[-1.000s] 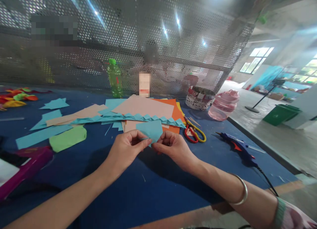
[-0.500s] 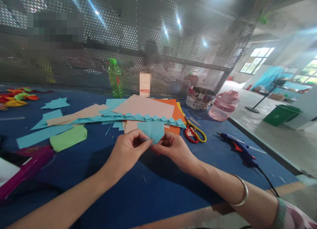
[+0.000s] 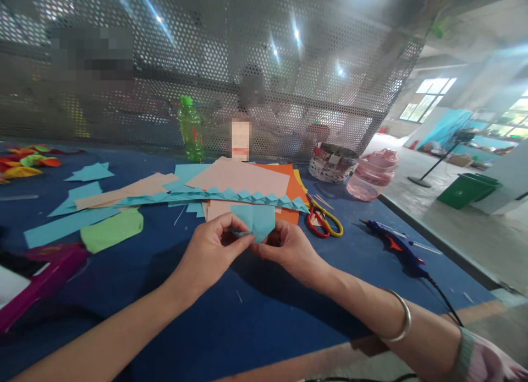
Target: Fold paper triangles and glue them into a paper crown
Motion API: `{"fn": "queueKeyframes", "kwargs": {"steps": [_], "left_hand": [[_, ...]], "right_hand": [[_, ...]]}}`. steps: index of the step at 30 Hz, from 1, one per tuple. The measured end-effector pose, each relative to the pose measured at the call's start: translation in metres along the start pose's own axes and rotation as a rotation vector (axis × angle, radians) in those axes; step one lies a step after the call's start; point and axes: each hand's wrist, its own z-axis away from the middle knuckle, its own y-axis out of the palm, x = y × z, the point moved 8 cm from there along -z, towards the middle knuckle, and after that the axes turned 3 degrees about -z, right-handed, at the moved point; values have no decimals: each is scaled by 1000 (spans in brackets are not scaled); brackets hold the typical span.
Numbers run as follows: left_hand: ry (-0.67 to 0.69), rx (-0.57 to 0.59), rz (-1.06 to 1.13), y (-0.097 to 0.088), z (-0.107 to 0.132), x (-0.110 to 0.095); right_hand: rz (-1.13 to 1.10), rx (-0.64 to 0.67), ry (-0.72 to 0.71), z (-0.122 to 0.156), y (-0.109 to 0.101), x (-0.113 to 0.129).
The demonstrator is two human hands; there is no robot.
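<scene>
A small light-blue paper piece (image 3: 254,221) is pinched between both hands just above the blue table (image 3: 231,316). My left hand (image 3: 210,250) grips its left lower edge with thumb and fingers closed. On the right lower edge my right hand (image 3: 289,249) holds it the same way, a metal bangle on that wrist. Just behind the hands lies a long strip of folded blue paper triangles (image 3: 231,197) across pink and orange sheets (image 3: 247,178).
Red-and-yellow scissors (image 3: 324,221) and a blue glue gun (image 3: 394,245) lie to the right. A purple glue gun (image 3: 41,280), a green paper piece (image 3: 112,230) and blue scraps lie left. A green bottle (image 3: 190,129), woven basket (image 3: 332,163) and pink container (image 3: 371,175) stand farther back before a perforated metal screen.
The blue paper has been turned and folded narrower between my fingers. Both hands stay in nearly the same place.
</scene>
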Motion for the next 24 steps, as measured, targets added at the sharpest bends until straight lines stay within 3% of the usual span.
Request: {"fn": "queueKeyframes", "kwargs": {"steps": [12,19,24], "left_hand": [[-42,84,50,2,-3,1],[-107,71,371,-1,-6,-3],[-179,148,450,4,-5,4]], "right_hand": [[2,27,-21,0,2,2],[23,-27,-34,-2,-4,4],[-6,-41,-24,-2,-5,2]]}}
